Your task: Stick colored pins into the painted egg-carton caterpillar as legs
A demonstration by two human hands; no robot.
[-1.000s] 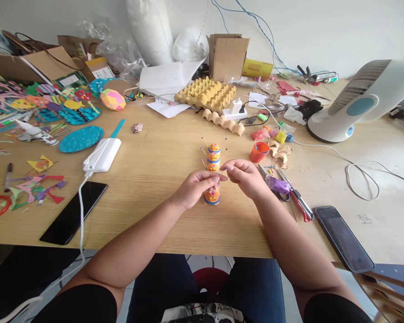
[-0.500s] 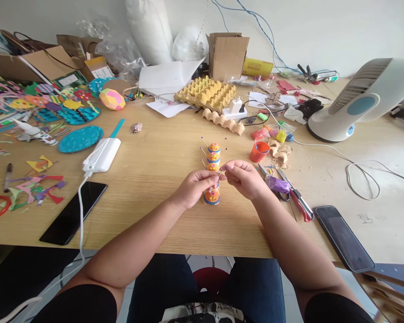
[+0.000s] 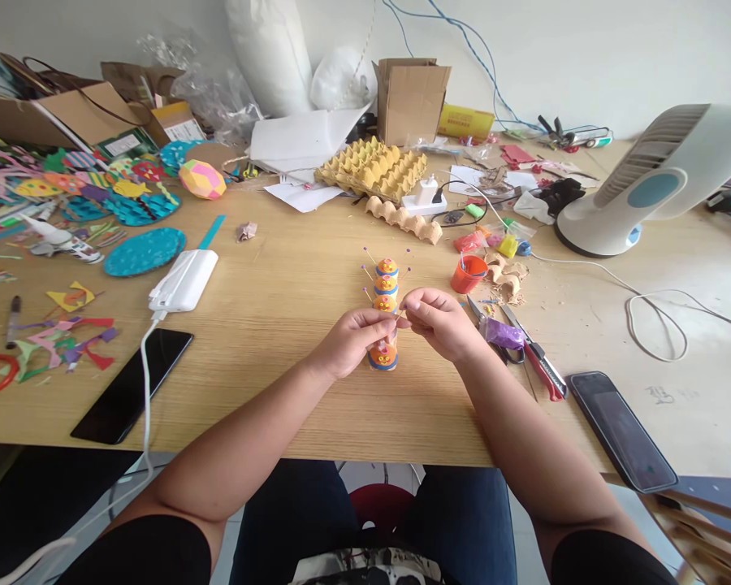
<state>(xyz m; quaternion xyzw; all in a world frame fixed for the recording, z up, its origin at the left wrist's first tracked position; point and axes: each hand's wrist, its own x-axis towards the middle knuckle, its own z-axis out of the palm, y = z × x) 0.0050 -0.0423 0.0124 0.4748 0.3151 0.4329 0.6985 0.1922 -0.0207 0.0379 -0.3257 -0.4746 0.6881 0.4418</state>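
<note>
A small craft caterpillar (image 3: 386,286) of orange and blue painted segments with thin purple-tipped sticks lies on the wooden table (image 3: 292,374), running away from me. My left hand (image 3: 348,341) and my right hand (image 3: 439,322) meet over its near segments, both with fingers pinched together. Between the fingertips is something thin, like one of the sticks, too small to make out. The nearest segment (image 3: 382,356) shows just below the fingers.
Right of my hands lie purple clay (image 3: 500,333), red-handled scissors (image 3: 545,370), an orange cup (image 3: 469,275) and a phone (image 3: 621,431). A white fan (image 3: 651,183) stands at the right. A second phone (image 3: 131,385), a power bank (image 3: 186,280) and paper cut-outs (image 3: 67,341) lie at the left. Egg cartons (image 3: 374,169) sit behind.
My hands have stayed over the craft piece; the right fingertips shifted slightly against the left ones. Nothing else moved.
</note>
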